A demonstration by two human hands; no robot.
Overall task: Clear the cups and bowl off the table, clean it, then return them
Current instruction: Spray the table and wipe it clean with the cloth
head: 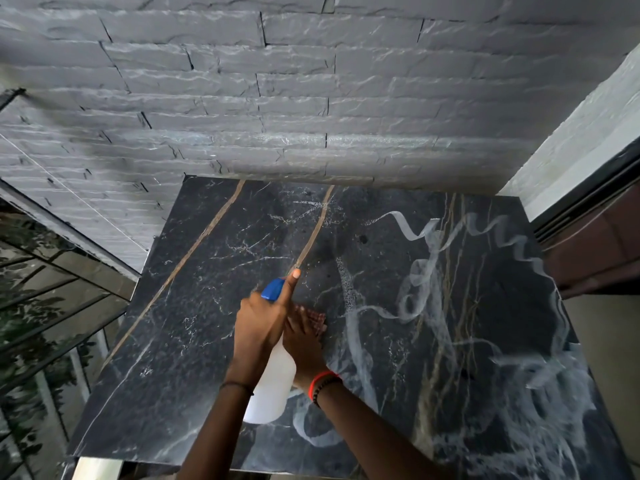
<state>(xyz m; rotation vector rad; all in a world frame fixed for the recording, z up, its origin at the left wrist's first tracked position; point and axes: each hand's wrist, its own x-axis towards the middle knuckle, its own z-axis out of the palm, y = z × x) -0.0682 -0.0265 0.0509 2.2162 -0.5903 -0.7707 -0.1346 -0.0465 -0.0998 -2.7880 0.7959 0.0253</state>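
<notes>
My left grip (258,323) wraps the spray bottle (272,386); my right grip (303,336) presses a cloth (318,319) flat on the desk (207,306). No cups or bowl in view. Best: mist lightly ahead, wipe overlapping strokes through the streaks (450,271).

Light: soft, dim daylight.
Glare: pale sheen on the grey split-stone brick wall (311,109), just above the black marble worktop (214,306).
Blur: soft on the hands.
Distortion: worktop edges bow outward at frame corners.

Bare arms; thin dark band (237,385) on left wrist, red & beaded bracelets (325,383) on right
</notes>
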